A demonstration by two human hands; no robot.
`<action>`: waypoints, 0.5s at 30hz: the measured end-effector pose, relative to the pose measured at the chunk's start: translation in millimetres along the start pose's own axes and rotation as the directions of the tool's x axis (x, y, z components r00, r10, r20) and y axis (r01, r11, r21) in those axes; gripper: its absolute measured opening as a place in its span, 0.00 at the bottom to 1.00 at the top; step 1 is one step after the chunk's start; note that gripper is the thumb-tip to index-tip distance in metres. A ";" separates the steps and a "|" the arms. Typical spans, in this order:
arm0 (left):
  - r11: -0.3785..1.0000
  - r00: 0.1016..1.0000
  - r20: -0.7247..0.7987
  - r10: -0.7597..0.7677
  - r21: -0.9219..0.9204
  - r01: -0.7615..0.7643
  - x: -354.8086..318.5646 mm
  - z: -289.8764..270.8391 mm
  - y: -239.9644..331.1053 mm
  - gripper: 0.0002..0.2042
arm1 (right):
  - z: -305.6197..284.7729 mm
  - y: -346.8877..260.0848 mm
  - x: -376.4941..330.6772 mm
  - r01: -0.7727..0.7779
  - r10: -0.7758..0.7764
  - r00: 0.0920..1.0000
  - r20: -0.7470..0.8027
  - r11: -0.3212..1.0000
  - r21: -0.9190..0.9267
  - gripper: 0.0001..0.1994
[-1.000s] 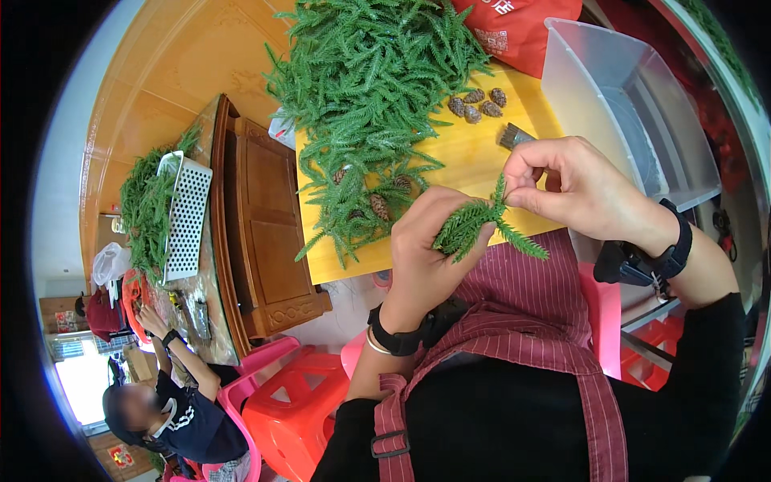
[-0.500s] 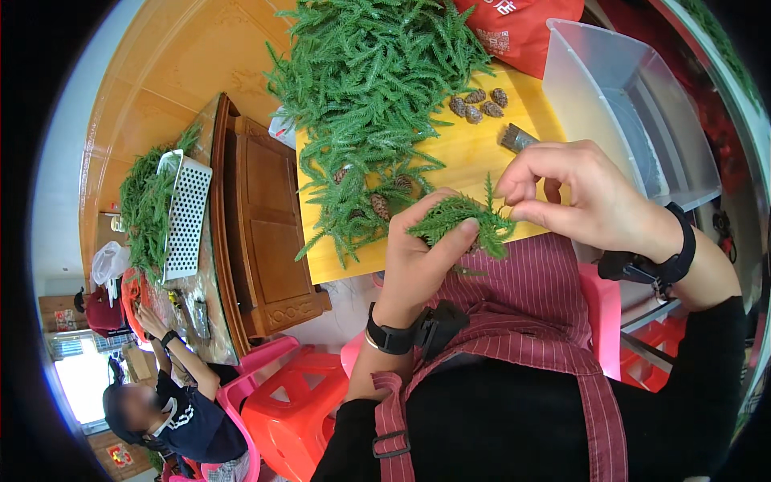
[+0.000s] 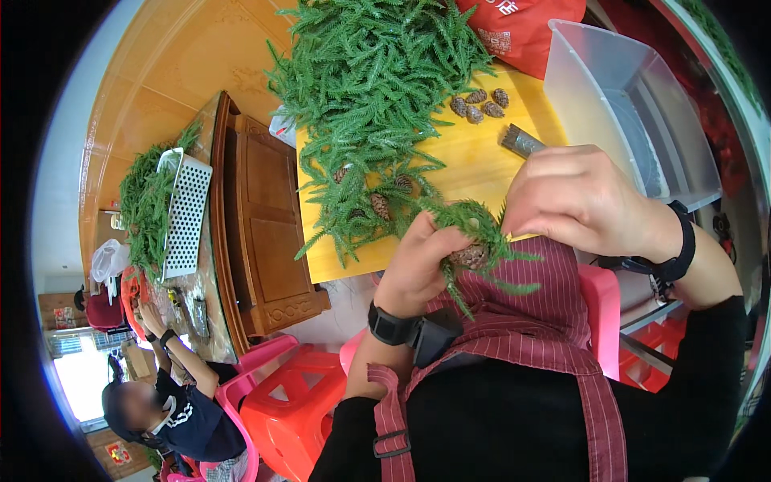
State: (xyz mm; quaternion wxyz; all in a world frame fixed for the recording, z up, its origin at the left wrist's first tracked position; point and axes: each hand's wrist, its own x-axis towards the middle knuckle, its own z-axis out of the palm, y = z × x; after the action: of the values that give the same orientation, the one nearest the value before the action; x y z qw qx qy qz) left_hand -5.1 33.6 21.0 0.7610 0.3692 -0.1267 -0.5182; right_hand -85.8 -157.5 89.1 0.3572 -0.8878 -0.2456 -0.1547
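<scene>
one pinecone (image 3: 472, 256) with green sprigs (image 3: 475, 220) in the left grip (image 3: 419, 261)

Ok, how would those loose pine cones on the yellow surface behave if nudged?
The loose pine cones would probably roll, given their rounded shape, though likely unevenly, since their scaly surface looks rough. That texture probably makes them less slippery.

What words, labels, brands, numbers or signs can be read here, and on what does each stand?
Red bag: large white lettering, cut off by the picture's edge, and a square printed code; not transcribed.
Red-and-yellow paper at lower left: too small to read.
Pine cone and green sprigs in the left hand: no writing seen.
</scene>
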 end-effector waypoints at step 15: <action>0.273 0.710 0.217 0.669 0.817 -0.507 20.2 5.7 -1.5 0.33 | 1.3 -0.3 -9.0 -0.540 0.553 0.833 0.031 0.799 0.265 0.03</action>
State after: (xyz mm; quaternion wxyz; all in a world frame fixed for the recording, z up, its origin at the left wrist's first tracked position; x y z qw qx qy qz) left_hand -0.7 13.0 20.1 0.6312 0.6517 -0.4189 -0.0372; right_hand -93.4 -159.4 84.4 0.5066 -0.8615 0.0110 -0.0326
